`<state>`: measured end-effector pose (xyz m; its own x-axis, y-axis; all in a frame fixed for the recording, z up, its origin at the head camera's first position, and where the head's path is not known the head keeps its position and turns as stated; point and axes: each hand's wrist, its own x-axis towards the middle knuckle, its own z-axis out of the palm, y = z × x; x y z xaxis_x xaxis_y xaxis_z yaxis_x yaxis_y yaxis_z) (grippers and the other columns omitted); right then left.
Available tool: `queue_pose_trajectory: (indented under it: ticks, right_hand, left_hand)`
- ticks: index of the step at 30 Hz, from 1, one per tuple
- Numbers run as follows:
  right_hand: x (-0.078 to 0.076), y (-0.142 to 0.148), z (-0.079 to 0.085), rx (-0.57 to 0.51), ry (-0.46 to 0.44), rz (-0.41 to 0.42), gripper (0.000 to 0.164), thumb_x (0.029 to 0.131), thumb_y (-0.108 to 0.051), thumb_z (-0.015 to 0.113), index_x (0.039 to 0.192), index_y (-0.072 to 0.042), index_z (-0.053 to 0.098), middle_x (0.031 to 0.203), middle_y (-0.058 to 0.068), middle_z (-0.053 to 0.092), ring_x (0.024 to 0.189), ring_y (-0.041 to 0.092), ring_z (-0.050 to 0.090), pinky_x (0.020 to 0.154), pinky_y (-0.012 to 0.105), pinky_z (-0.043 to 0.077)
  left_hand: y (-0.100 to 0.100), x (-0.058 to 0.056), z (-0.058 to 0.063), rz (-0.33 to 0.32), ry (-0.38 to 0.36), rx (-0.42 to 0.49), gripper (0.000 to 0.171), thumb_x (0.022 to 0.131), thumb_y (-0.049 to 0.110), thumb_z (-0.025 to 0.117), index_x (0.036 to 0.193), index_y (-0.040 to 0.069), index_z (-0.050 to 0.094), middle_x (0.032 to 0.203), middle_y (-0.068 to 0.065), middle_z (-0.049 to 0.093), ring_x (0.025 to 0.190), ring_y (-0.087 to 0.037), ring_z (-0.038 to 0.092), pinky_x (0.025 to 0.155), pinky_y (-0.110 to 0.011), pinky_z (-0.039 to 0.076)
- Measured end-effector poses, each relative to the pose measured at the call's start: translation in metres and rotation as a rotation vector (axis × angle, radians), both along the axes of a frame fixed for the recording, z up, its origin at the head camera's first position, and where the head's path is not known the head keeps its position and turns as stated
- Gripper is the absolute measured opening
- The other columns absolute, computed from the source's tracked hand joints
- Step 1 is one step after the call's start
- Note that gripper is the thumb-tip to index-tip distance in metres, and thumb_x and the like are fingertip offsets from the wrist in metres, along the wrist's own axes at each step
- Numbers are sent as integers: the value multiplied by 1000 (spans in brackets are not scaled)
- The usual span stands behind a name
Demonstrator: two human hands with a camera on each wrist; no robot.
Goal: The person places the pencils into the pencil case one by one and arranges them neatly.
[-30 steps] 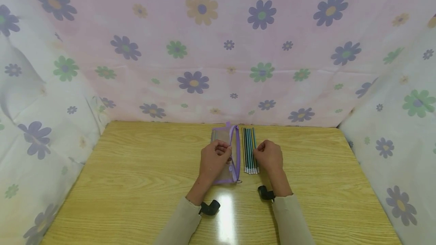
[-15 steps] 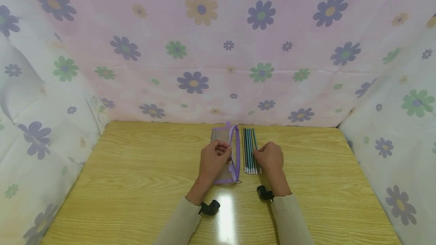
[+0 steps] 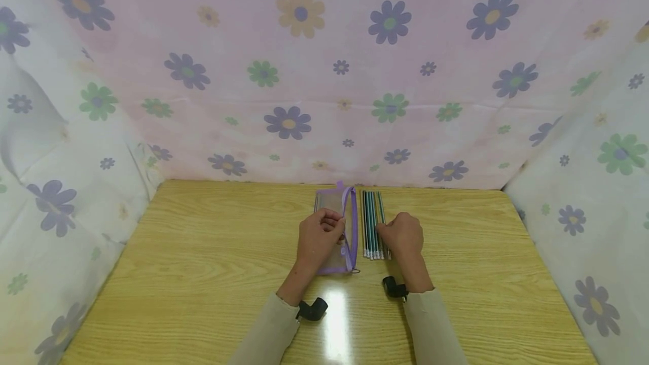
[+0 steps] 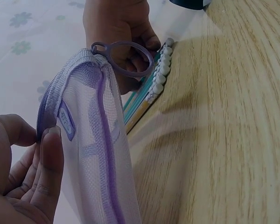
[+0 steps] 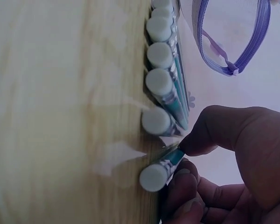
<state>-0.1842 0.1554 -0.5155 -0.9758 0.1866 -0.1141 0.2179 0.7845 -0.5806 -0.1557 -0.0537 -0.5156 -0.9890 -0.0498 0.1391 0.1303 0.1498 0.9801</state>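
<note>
Head view evenly lit; white glare streak on tabletop (image 3: pixel 218 258). Wrist views dimmer, hazy. Soft shadows beside pouch (image 4: pixel 86 154). Right-wrist tabletop blurred, possibly out of focus.

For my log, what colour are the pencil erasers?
White: the erasers show best from the right wrist.

I'm counting one left hand (image 3: pixel 319 238) and one right hand (image 3: pixel 401 234), two beige sleeves (image 3: pixel 269 325), two black wrist pieces (image 3: pixel 312 310), one mesh pouch (image 3: pixel 355 224) and one surface (image 3: pixel 203 241). Pencils (image 3: pixel 372 224) are being trickier: at least six loose ones are showing (eraser ends (image 5: pixel 158 81) are overlapping, so I'm not getting an exact total).
</note>
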Motion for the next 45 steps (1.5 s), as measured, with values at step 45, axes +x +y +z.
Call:
queue_pose_trajectory:
  ticks: [45]
  right_hand:
    - [8, -4, 29, -195, 9, 132, 31, 93, -22, 73, 69, -2, 74, 53, 0, 56, 49, 15, 48, 51, 29, 41]
  left_hand:
    - [1, 2, -1, 0, 1, 2, 4, 97, 7, 78, 98, 5, 74, 84, -11, 74, 64, -22, 74, 57, -31, 65]
